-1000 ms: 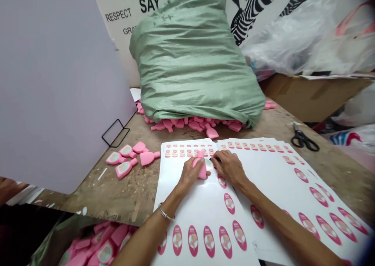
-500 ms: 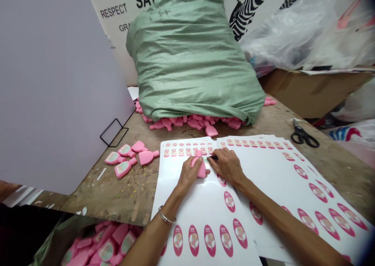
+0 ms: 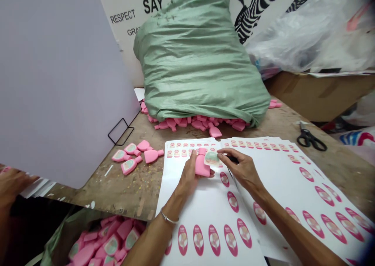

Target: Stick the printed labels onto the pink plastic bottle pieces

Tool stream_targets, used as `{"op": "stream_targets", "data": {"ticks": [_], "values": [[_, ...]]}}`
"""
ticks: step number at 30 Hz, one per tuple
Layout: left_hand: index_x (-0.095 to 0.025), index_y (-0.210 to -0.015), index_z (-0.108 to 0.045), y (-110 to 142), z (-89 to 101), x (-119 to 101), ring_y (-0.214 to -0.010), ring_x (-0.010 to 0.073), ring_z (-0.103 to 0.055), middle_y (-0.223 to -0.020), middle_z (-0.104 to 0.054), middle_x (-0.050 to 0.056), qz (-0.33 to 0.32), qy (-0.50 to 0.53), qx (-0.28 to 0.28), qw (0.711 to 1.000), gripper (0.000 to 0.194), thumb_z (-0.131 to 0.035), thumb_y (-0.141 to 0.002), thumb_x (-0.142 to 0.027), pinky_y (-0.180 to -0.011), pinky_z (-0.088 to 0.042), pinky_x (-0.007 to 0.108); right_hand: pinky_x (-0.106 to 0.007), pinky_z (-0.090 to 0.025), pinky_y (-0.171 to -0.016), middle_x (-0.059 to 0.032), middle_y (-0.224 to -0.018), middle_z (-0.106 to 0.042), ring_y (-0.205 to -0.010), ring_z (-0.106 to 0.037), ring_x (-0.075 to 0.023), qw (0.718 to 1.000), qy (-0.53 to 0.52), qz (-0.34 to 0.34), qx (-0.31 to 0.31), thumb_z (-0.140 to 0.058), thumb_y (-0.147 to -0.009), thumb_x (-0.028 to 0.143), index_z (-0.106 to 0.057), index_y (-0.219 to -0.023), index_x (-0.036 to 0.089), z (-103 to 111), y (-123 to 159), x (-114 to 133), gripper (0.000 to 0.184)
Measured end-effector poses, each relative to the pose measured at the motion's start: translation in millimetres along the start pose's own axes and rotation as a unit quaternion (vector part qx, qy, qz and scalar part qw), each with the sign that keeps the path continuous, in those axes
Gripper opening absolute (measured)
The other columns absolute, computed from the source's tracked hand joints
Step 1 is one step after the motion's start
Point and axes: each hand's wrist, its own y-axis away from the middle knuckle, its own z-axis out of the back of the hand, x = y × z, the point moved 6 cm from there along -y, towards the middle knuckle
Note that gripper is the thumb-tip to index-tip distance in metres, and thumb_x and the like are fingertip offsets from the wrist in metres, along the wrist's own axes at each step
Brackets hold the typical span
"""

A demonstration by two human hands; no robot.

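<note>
My left hand (image 3: 189,175) is wrapped round a small pink plastic bottle (image 3: 201,167), held upright above the sticker sheets with its front bare. My right hand (image 3: 244,170) pinches the edge of a pale green and cream label sticker (image 3: 212,158) between thumb and forefinger. The sticker overlaps the bottle's right edge; whether it touches is unclear. A thin tool with a black handle (image 3: 233,159) also sits in the right hand; its kind is partly hidden. Beneath both hands lie white sticker sheets (image 3: 187,201) printed with pink oval labels.
Several pink bottles (image 3: 131,165) lie left of the sheets, some labelled. Black-handled scissors (image 3: 311,139) lie at right. Behind, a green sack (image 3: 199,63) rests over more bottles. A sack of bottles (image 3: 108,238) stands below the table edge. Another person's hand (image 3: 13,182) shows at far left.
My right hand has drawn back rightward and turned, so the sticker in its fingers now shows plainly. The left hand keeps the bottle. Another person's hand has come further into view at left.
</note>
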Motion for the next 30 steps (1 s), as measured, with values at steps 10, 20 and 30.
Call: {"op": "stream_targets", "data": {"ticks": [10, 20, 30], "values": [[-0.008, -0.099, -0.063, 19.6, -5.8, -10.0, -0.068, 0.0223, -0.069, -0.08, -0.071, 0.013, 0.021, 0.068, 0.001, 0.997, 0.056, -0.036, -0.09, -0.057, -0.066, -0.058, 0.039, -0.033, -0.053, -0.072, -0.0055, -0.089, -0.074, -0.079, -0.067, -0.0222, 0.998, -0.048, -0.003, 0.041, -0.064, -0.077, 0.044, -0.074, -0.089, 0.019, -18.5, 20.2, 16.2, 0.029], [-0.009, -0.1, -0.064, 20.5, -7.0, -10.4, -0.08, 0.0243, -0.07, -0.091, -0.071, 0.014, 0.026, 0.078, 0.009, 0.997, 0.061, -0.032, -0.09, -0.06, -0.072, -0.058, 0.039, -0.03, -0.052, -0.069, -0.0045, -0.086, -0.074, -0.077, -0.066, -0.0204, 0.998, -0.046, -0.001, 0.043, -0.064, -0.077, 0.043, -0.074, -0.089, 0.019, -20.8, 22.3, 19.9, 0.029], [-0.009, -0.098, -0.066, 22.4, -9.1, -14.1, -0.078, 0.0241, -0.07, -0.091, -0.072, 0.015, 0.022, 0.089, 0.025, 0.995, 0.063, -0.029, -0.091, -0.059, -0.075, -0.057, 0.04, -0.029, -0.051, -0.066, -0.0042, -0.082, -0.073, -0.071, -0.065, -0.0188, 0.999, -0.031, -0.002, 0.035, -0.065, -0.076, 0.044, -0.075, -0.084, 0.018, -20.4, 21.3, 24.0, 0.029]]}}
